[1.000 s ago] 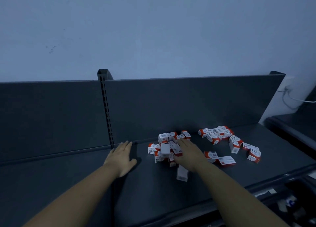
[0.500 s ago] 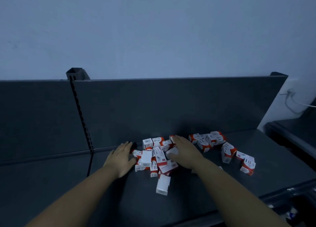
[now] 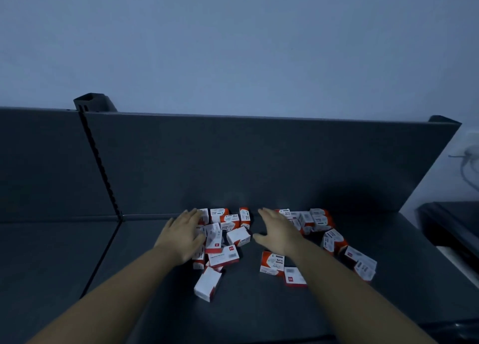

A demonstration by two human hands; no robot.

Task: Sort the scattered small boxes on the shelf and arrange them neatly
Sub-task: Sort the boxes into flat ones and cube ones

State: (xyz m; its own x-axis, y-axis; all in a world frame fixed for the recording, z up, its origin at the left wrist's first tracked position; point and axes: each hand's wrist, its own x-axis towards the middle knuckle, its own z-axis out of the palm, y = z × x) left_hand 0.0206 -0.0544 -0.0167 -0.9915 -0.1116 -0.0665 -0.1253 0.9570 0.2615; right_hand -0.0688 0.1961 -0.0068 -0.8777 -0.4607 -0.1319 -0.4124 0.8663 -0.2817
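Note:
Several small white-and-red boxes lie scattered on a dark grey shelf point(image 3: 259, 315). One cluster of boxes point(image 3: 225, 229) sits left of centre, against the back panel. My left hand point(image 3: 181, 236) lies flat with straight fingers against that cluster's left side. A second group of boxes point(image 3: 315, 220) lies to the right. My right hand point(image 3: 278, 231) hovers open with spread fingers between the two groups, its fingertips near the right group. One white box point(image 3: 208, 283) lies apart at the front. Two more boxes point(image 3: 272, 263) lie under my right forearm.
The shelf's upright back panel point(image 3: 259, 162) stands directly behind the boxes. A slotted post point(image 3: 99, 159) divides it from the left shelf section. A black surface point(image 3: 451, 221) and a cable on the wall are at the right.
My right hand has lifted off the left cluster and moved right, toward the second group. My left hand has come up against the cluster's left side. The view has shifted.

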